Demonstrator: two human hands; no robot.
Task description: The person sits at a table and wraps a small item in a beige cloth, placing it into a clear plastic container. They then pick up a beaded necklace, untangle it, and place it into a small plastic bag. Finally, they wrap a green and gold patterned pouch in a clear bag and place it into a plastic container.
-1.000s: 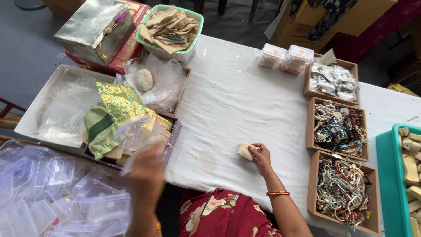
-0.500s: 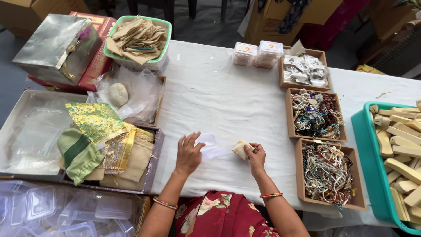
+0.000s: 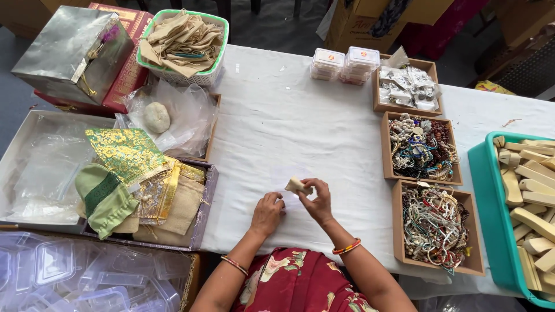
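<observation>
The clear thing under the hands is really hard to make out: there's a faint see-through plastic sleeve [image 3: 287, 180] lying on the white cloth of the desk [image 3: 306, 121], and its edges almost vanish against the fabric. The left hand [image 3: 267, 213] sits on or right at its near edge with fingers curled in; can't tell if that grip is actually pinching the plastic or just resting there. The right hand [image 3: 318, 201] is clearer: its grip is closed around a small beige pouch [image 3: 297, 185], thumb and fingers pinching it just above the sleeve, near the desk's front edge.

Cut off at the right is a teal tray [image 3: 481, 190] of pale wooden pieces [image 3: 529, 190]. At lower left, a heap of clear plastic boxes [image 3: 87, 271] runs out of frame and blurs together. Right of the hands are three brown boxes; the two nearer ones, bead box [image 3: 421, 147] and second bead box [image 3: 435, 228], hold tangled strings of beads, too jumbled to sort out.
</observation>
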